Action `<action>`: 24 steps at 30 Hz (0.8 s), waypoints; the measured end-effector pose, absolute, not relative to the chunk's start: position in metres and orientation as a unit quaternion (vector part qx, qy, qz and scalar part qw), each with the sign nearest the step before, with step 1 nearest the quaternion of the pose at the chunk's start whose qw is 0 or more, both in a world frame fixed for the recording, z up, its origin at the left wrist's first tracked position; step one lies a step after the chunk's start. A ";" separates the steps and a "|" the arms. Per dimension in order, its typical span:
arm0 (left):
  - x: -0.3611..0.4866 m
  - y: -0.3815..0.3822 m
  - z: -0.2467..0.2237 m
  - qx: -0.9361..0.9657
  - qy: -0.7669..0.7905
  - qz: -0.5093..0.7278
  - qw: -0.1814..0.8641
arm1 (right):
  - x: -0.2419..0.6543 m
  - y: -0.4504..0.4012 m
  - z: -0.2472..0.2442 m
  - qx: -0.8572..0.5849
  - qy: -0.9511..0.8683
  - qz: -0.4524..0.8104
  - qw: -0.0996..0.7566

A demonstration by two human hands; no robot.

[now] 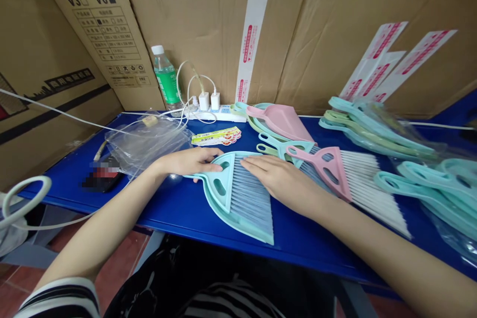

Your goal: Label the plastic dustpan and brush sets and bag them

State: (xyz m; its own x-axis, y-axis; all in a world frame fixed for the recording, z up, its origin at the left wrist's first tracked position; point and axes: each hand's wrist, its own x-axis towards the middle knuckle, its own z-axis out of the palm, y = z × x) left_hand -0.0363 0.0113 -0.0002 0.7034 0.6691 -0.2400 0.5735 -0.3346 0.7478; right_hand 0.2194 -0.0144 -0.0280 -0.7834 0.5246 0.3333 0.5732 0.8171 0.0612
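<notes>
A turquoise hand brush (250, 196) with grey-blue bristles lies on a matching dustpan (219, 214) near the table's front edge. My left hand (188, 163) is closed around the handle end of the pair, thumb on the brush head. Across the upper bristles my right hand (274, 174) rests flat, fingers stretched out together. Just beyond it are a pink brush (339, 171) with white bristles, a turquoise brush (279, 145) and a pink dustpan (285, 121) stacked over other dustpans.
Bagged turquoise and green sets (376, 129) and more turquoise sets (428, 189) lie at the right. On the left are clear plastic bags (145, 139), a phone (102, 176) and printed labels (216, 136). A bottle (166, 79) and a power strip (227, 114) stand against the cardboard (208, 35).
</notes>
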 end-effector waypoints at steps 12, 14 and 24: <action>-0.031 0.000 0.004 0.826 0.374 0.046 0.420 | 0.221 -0.011 -0.022 -0.259 -0.933 -0.137 0.209; -0.031 0.000 0.003 0.825 0.372 0.049 0.422 | 0.222 -0.010 -0.023 -0.256 -0.932 -0.137 0.217; -0.031 0.000 0.002 0.821 0.360 0.045 0.441 | 0.219 -0.010 -0.026 -0.293 -0.920 -0.158 0.206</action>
State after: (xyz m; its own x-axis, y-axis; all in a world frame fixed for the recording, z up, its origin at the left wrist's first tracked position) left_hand -0.0313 -0.0004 0.0019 0.7375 0.6299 -0.2436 0.5511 -0.3527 0.7562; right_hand 0.2186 -0.0102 -0.0259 -0.7436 0.4735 0.4721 0.6037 0.7790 0.1696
